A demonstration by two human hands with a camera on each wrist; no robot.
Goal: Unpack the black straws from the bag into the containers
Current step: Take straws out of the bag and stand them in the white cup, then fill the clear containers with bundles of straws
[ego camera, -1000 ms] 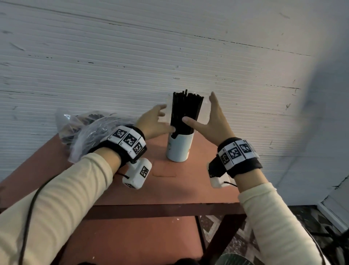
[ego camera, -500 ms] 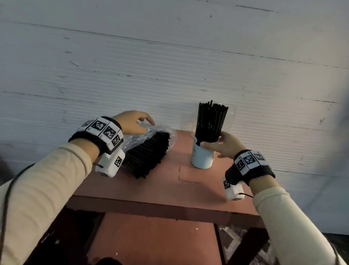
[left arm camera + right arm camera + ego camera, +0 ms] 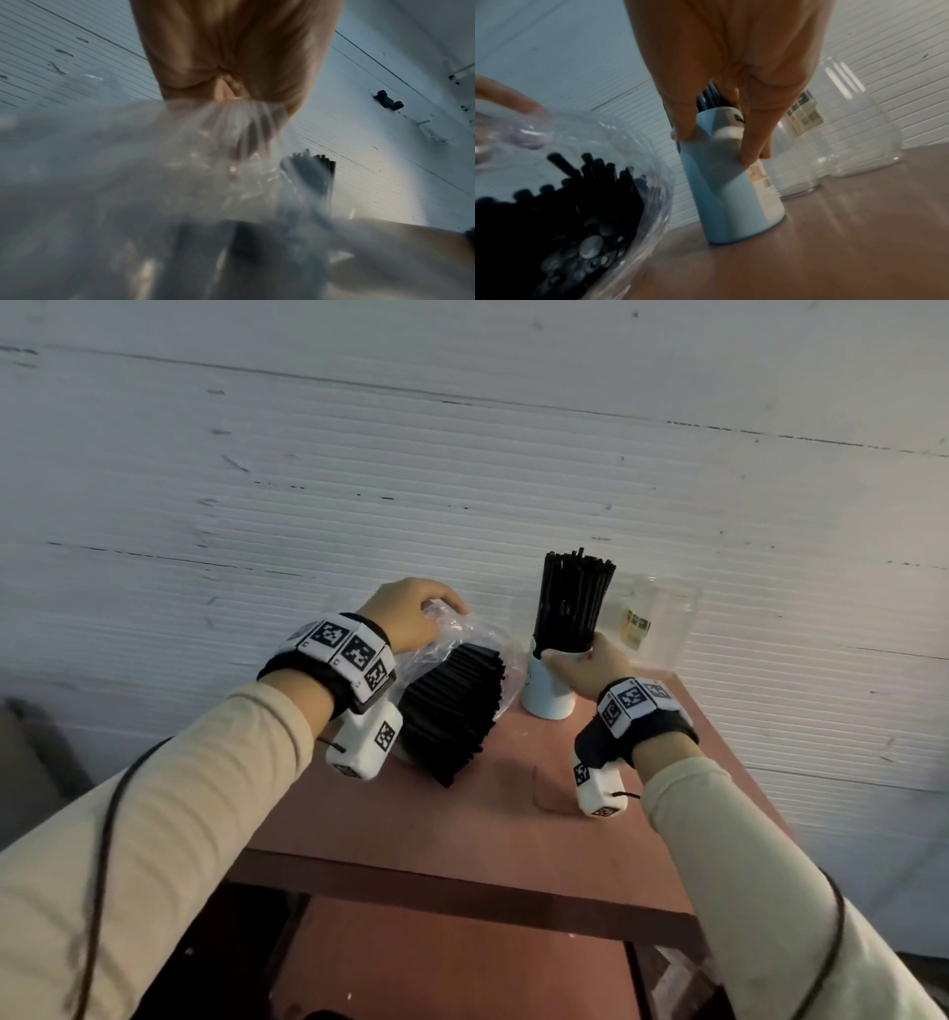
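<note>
A clear plastic bag (image 3: pixel 462 639) full of black straws (image 3: pixel 452 706) lies on the red table (image 3: pixel 462 824) at the back left. My left hand (image 3: pixel 411 613) grips the bag's bunched top, seen as crumpled plastic (image 3: pixel 231 125) in the left wrist view. To the right stands a white cup (image 3: pixel 547 693) packed with upright black straws (image 3: pixel 572 603). My right hand (image 3: pixel 585 667) holds this cup (image 3: pixel 731 192) near its rim, thumb on one side and fingers (image 3: pixel 754 142) on the other. The bag's straws (image 3: pixel 559 213) show their open ends in the right wrist view.
Clear empty containers (image 3: pixel 660 621) stand behind the cup to the right, against the white ribbed wall (image 3: pixel 462 480); they (image 3: pixel 847 132) almost touch the cup. The table's front edge (image 3: pixel 462 891) runs below my wrists, with a lower shelf beneath.
My left hand left the cup, moved left and took hold of the bag's top. My right hand closed round the cup's rim. The head view shifted left.
</note>
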